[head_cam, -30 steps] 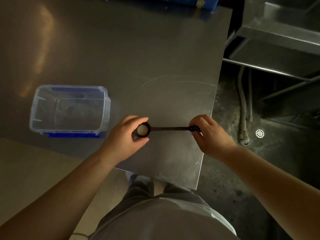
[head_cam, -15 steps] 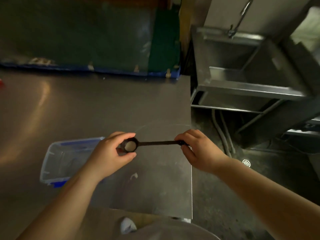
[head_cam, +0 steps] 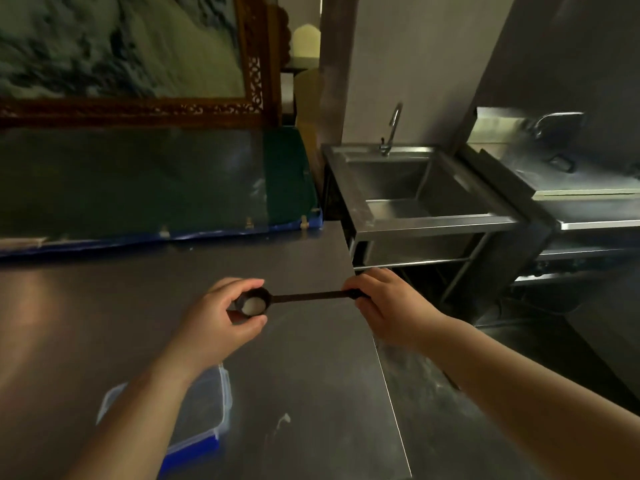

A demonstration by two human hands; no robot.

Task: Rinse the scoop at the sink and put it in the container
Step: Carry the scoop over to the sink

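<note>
1. The scoop (head_cam: 298, 299) is held level above the steel table (head_cam: 138, 306), stretched between both hands; a level bowl probably keeps the pale residue inside from spilling.
2. The left hand (head_cam: 221, 320) curls around the scoop's round bowl, thumb underneath and fingers over the far rim, closed on it loosely rather than clenched.
3. The right hand (head_cam: 384, 306) pinches the end of the handle, fingers folded shut around it, near the table's right edge.
4. The sink (head_cam: 415, 188) with its tap (head_cam: 393, 128) stands beyond the table's far right corner, well apart from the scoop, so rinsing has not begun; I judge the carry to the sink comes next.
5. The clear container (head_cam: 207, 410) with blue trim sits open on the table under the left forearm, ready for the rinsed scoop.
</note>
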